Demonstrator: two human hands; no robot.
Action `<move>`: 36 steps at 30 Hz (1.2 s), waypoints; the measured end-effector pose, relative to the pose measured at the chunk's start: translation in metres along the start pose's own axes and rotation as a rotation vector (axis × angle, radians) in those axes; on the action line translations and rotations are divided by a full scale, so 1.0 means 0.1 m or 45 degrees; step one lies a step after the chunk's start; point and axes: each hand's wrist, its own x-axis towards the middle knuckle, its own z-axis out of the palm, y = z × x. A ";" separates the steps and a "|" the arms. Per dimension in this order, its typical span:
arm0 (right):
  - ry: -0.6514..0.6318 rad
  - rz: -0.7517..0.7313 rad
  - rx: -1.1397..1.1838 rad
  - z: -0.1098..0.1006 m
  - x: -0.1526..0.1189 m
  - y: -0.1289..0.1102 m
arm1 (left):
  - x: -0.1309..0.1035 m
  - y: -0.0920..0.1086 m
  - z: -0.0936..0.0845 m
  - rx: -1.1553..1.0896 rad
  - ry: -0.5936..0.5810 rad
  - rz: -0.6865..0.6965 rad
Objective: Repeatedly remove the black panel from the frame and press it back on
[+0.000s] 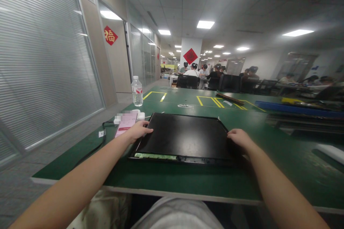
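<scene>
A black flat display panel [185,134] lies on the green table in front of me, in a thin dark frame. Along its near edge runs a narrow green circuit board strip [156,156]. My left hand [139,131] grips the panel's left edge, thumb on top and the other fingers partly hidden beneath. At the opposite side my right hand [239,137] is closed on the right edge, its fingertips mostly out of sight. Just left of the panel, close to my left hand, lies a phone with a pink screen [127,121].
A water bottle [137,92] stands at the back left, with a black cable [94,146] along the table's left side. Far right hold a blue bar [292,107] and a white object [331,154]. A dark strip [229,98] lies at the back. People sit beyond.
</scene>
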 end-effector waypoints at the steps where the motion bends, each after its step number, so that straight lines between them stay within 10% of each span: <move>1: 0.000 0.002 0.013 0.00 0.00 0.00 | 0.01 -0.01 0.00 0.011 0.002 0.002; 20: -0.010 -0.003 0.082 -0.01 0.00 -0.01 | -0.11 0.13 0.05 -0.195 0.001 0.042; 36: 0.031 0.063 0.539 0.03 0.08 0.11 | -0.26 0.31 0.13 -0.362 -0.108 0.470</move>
